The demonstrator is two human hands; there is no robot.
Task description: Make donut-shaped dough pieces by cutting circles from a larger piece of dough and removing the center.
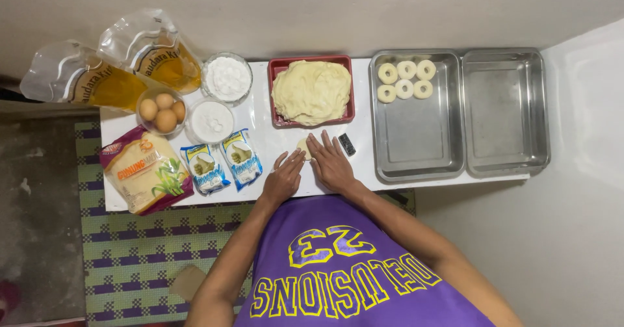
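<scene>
Dough, pale yellow and soft-looking, was the stuff under both hands: a small flattened piece of dough lay on the white table, just in front of the red tray. The left hand rested flat beside it, fingers loosely spread and touching its near edge. The right hand lay flat too, palm down, its fingertips meeting the piece from the other side. Neither hand was clamped on anything; both were open and close together, almost touching at the fingertips.

Inside the red rectangular tray sat a big lumpy mound of dough, creased and glossy. A small dark rectangular object lay near the right hand. To the right stood two shiny steel pans side by side; the nearer pan held five smooth dough rings in its far corner, and the farther pan was beside it. On the left were a clear bowl of brown eggs, two round tubs of white powder, two small blue-and-white sachets, a crinkly sugar bag and two soft pouches of golden oil.
</scene>
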